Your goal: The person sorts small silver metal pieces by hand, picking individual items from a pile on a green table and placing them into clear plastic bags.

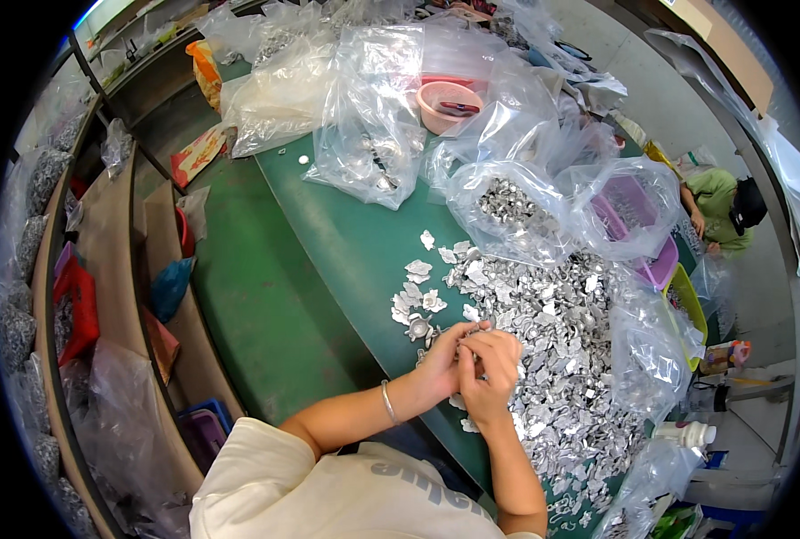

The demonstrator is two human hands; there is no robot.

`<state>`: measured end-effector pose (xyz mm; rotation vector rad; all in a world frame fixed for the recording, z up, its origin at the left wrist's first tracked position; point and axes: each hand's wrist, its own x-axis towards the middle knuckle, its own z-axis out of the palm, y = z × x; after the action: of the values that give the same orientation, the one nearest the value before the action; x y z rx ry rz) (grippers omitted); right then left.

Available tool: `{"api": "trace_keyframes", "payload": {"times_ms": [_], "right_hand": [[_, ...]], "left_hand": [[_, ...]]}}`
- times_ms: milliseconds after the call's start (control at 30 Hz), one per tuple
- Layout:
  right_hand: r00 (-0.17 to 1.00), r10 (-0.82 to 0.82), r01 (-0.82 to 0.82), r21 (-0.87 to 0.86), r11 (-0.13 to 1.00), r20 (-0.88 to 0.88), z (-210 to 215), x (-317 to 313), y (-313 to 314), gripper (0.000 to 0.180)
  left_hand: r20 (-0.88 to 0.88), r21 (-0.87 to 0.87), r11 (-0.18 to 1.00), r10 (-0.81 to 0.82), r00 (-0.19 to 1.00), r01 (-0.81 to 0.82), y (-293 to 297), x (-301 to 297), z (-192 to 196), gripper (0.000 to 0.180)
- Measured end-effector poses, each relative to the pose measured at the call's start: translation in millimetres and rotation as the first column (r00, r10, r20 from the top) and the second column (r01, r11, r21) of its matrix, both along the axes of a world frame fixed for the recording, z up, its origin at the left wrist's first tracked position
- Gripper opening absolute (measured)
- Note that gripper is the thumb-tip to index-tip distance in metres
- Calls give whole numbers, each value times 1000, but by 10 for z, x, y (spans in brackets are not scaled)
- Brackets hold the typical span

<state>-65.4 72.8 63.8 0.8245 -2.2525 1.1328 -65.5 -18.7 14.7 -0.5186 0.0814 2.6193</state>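
Both my hands meet over the near left edge of a large heap of small silvery metal pieces (562, 332) on the green table (328, 242). My left hand (440, 366), below a bangle (388, 402) on the wrist, has its fingers closed around something hidden. My right hand (492, 370) presses its curled fingers against the left ones; what lies between them is too small and covered to name. A few flat metal pieces (418, 296) lie loose just beyond my hands, apart from the main heap.
Past the heap stand an open plastic bag of metal parts (508, 202), a purple basket (660, 265), a yellow-green basket (687, 301) and a pink bowl (436, 117). A white bottle (692, 435) lies at the right. Shelves (99, 234) line the left. A person in green (721, 211) is at far right.
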Motion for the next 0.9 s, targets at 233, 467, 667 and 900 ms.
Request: {"api": "trace_keyframes", "payload": {"times_ms": [233,467,667,900], "right_hand": [[970,-54,90,-145,985,238,-63,75,242,5],[924,-71,91,-36,995,375,-239,27,372,2],[951,-189,129,240,962,245,-370,-288,465,18],[965,-260,242,530,812,-42,-553,-781,227,44]], "left_hand": [[-137,-101,927,347,928,-362,-228,-1399,150,22],[-376,-565,754,126,918,-335,-296,-1853,616,46],[-500,-826,406,-210,840,-390,-620,-1285,322,31],[-302,-537,-506,-632,714,-675,-682,-1171,-292,25]]}}
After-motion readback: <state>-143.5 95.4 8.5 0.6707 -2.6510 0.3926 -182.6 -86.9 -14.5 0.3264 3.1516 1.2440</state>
